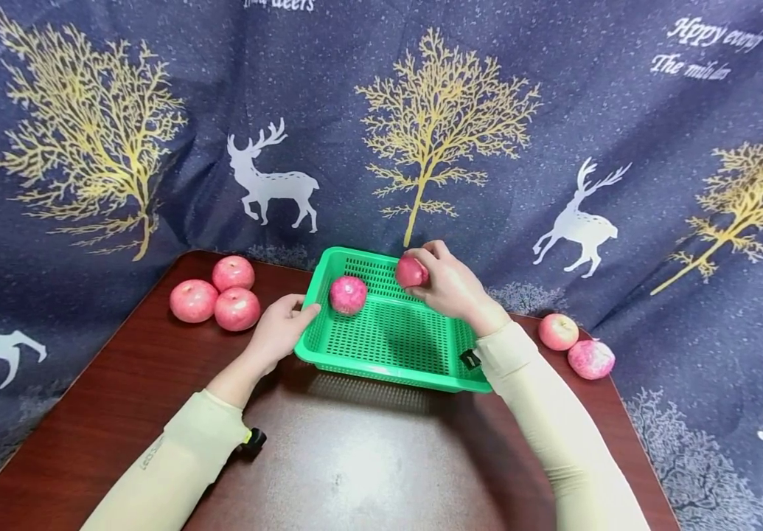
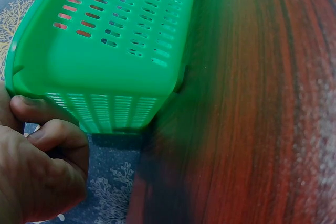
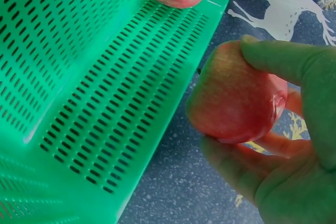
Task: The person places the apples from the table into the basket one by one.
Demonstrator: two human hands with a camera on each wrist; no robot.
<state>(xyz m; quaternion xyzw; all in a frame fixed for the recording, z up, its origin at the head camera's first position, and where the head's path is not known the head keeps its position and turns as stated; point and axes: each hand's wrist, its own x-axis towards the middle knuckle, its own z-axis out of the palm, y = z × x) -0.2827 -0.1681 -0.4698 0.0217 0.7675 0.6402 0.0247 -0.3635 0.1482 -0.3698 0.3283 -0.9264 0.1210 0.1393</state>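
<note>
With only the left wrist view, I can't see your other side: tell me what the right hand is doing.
Observer: The right hand grips an apple.
Operator: Report what lies inside the basket.
Observer: A second apple, at the left end.
Operator: Now check the table left of the basket.
Observer: Three more apples sit clustered there.

A cloth-draped nook, room type unclear: glossy wood-grain bench [image 1: 328,464] at six o'clock, deer-and-tree backdrop [image 1: 331,81] hanging at twelve.
</note>
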